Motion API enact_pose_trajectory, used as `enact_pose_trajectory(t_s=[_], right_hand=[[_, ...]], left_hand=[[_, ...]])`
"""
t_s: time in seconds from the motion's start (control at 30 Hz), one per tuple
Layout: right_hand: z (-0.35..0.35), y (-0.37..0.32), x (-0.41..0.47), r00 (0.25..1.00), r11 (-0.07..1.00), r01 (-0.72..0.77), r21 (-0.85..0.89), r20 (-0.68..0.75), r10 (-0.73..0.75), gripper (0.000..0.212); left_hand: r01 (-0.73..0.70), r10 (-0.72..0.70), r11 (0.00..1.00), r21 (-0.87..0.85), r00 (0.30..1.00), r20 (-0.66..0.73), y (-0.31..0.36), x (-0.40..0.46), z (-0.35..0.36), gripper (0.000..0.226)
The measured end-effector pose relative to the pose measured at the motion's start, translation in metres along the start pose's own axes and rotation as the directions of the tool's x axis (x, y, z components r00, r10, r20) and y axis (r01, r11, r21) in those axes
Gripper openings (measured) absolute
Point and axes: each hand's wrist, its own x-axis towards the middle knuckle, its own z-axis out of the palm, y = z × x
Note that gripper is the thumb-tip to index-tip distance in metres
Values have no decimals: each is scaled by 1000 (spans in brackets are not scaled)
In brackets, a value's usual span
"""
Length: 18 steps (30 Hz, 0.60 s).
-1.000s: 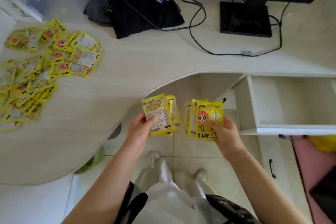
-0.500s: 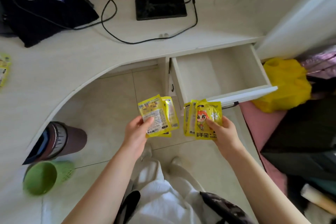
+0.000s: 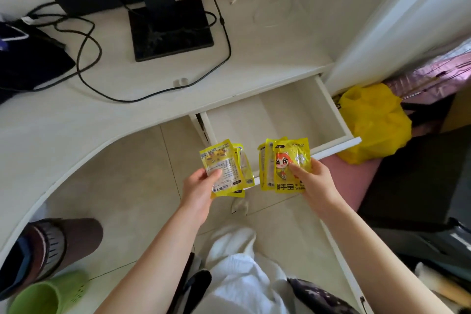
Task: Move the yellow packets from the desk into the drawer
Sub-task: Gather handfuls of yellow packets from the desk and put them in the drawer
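We held two small fans of yellow packets just in front of the open drawer (image 3: 331, 109), over the floor. Our left hand (image 3: 198, 188) pinched one stack (image 3: 224, 168), thumb on its printed back; our right hand (image 3: 316, 181) pinched the other (image 3: 288, 160), cartoon face up. They looked light, flat, limp and glossy, so likely to slide apart; gripping low across all the layers suited them. Their long axes pointed up toward the drawer.
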Motion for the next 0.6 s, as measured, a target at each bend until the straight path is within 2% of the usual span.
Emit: enact_pose_trajectory(t_s=[0.2, 0.33, 0.5, 0.6], right_hand=[[-1, -28, 55, 999, 998, -26, -62, -20, 25, 14], [-2, -40, 92, 998, 987, -60, -150, 16, 63, 18], [-1, -44, 140, 992, 954, -88, -286, 62, 110, 13], [2, -39, 168, 981, 923, -111, -368, 107, 161, 14]], left_hand=[[50, -51, 998, -24, 997, -52, 13, 38, 38, 23], [62, -64, 998, -21, 990, -129, 11, 58, 61, 15], [127, -103, 987, 100, 970, -218, -2, 86, 85, 6], [155, -121, 982, 109, 955, -269, -12, 104, 95, 9]])
